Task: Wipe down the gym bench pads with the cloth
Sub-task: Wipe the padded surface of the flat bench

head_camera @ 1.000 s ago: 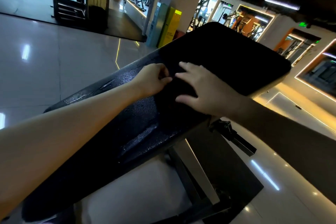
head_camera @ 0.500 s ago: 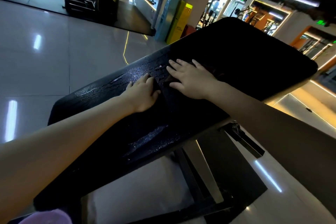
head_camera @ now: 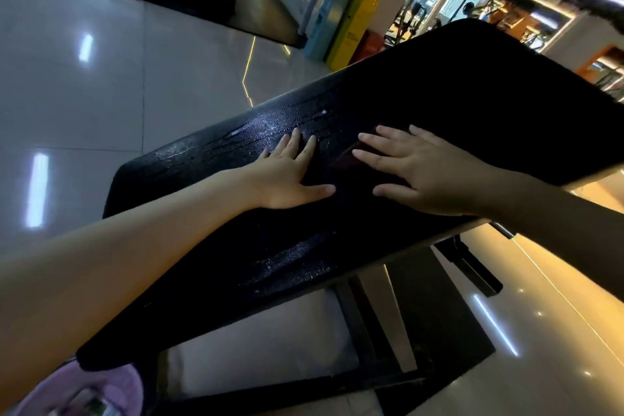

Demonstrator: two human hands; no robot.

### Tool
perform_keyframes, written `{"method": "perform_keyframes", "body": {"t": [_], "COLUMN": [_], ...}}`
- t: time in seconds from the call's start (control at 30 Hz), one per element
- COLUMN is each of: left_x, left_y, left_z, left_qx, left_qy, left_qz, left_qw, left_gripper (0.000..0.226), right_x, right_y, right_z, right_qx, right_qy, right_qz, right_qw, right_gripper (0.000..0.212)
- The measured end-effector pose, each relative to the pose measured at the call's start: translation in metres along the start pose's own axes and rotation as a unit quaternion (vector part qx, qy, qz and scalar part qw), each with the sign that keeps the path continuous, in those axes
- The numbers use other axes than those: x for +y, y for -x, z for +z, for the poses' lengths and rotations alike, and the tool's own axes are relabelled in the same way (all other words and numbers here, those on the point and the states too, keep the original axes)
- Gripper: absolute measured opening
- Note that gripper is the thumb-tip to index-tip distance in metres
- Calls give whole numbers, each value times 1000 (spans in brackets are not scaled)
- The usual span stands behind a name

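Left hand: we see the left hand [head_camera: 287, 179] palm down on the black pad [head_camera: 472, 94], fingers straight and spread, thumb stretched toward the other hand.
Right hand: the right hand [head_camera: 425, 172] lies flat as well, fingers spread, with its straight fingers pressing on the cloth [head_camera: 347, 159].
Cloth: a dark piece we can barely tell from the pad; it sits on the pad between our two hands, partly under the right fingers.
Pad: it runs from near left to far right, and a wet sheen [head_camera: 270, 125] shows just beyond the left fingertips.
Frame: dark metal legs [head_camera: 364, 331] stand below the pad.
Floor: glossy pale tiles [head_camera: 101, 94] on the left.
Far side: a yellow cabinet [head_camera: 358, 20].
Near left corner: a purple thing [head_camera: 101, 388], too blurred for us to identify.
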State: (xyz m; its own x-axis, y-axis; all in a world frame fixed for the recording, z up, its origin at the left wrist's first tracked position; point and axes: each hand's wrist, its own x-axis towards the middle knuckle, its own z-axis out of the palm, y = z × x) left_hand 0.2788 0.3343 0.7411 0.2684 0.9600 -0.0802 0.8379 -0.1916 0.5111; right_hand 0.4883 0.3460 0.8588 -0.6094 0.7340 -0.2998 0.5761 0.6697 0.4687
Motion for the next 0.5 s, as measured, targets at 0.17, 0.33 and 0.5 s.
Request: {"method": "perform_keyframes", "body": {"t": [0.17, 0.33, 0.5], "left_x": [-3, -2, 0], "left_y": [-5, -6, -5], "left_z": [5, 8, 1], "left_qx": [5, 10, 7], "left_qy": [10, 22, 16], "left_qz": [9, 7, -6], "left_qw": [1000, 1000, 1000], "left_gripper": [98, 99, 104], "right_x": [-5, 0, -1], "right_y": [-36, -92, -155], "right_z": [-5, -7, -17], "right_qx": [25, 51, 57], "right_qy": [-45, -62, -52], "right_qz": [9, 28, 67], "right_qw": [999, 996, 995], "right_gripper": [54, 52, 49]}}
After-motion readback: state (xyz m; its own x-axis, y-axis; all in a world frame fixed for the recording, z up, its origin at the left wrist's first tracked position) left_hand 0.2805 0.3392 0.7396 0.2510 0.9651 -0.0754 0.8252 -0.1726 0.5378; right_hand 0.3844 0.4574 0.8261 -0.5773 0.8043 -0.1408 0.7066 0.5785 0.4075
